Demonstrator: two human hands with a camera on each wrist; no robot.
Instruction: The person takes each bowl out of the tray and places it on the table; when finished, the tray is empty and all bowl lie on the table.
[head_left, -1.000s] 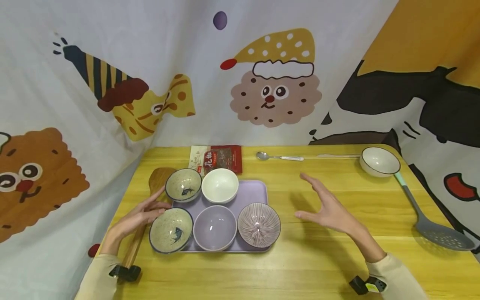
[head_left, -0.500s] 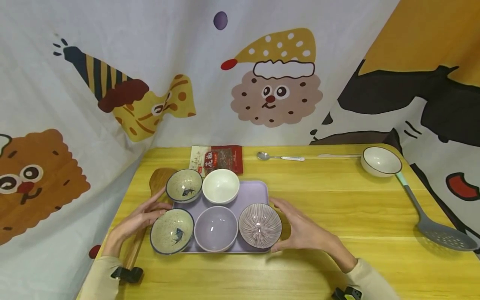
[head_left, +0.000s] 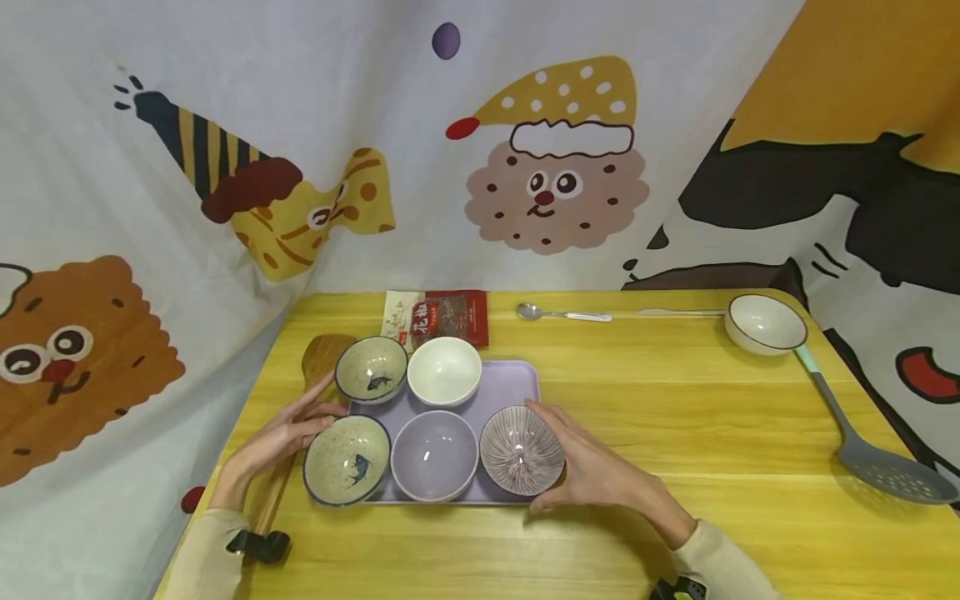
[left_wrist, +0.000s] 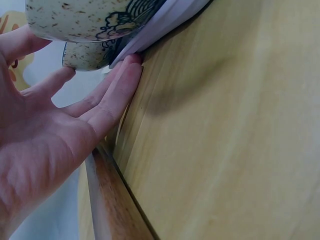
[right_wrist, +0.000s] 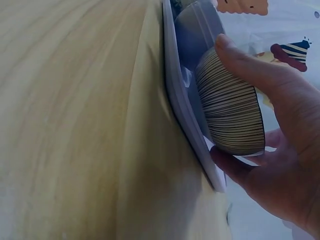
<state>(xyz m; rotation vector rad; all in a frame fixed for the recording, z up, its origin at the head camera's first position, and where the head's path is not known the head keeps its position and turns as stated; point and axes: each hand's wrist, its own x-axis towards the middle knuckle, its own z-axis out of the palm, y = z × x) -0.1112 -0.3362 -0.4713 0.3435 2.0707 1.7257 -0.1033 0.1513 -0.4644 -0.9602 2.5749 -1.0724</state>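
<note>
Closing in since a second ago, the right hand [head_left: 600,475] is now seen in the head view curled against the striped bowl [head_left: 521,450] at the right end of the purple tray [head_left: 510,383], with the left hand [head_left: 281,433] at the opposite end. A two-handed hold on the tray seems prepared.

From the left wrist, straight fingers [left_wrist: 117,97] are pressed under the tray's edge [left_wrist: 165,20], nothing being clasped.

From the right wrist, thumb and fingers are wrapped round the striped bowl [right_wrist: 232,112] and the tray's rim [right_wrist: 192,125].
</note>
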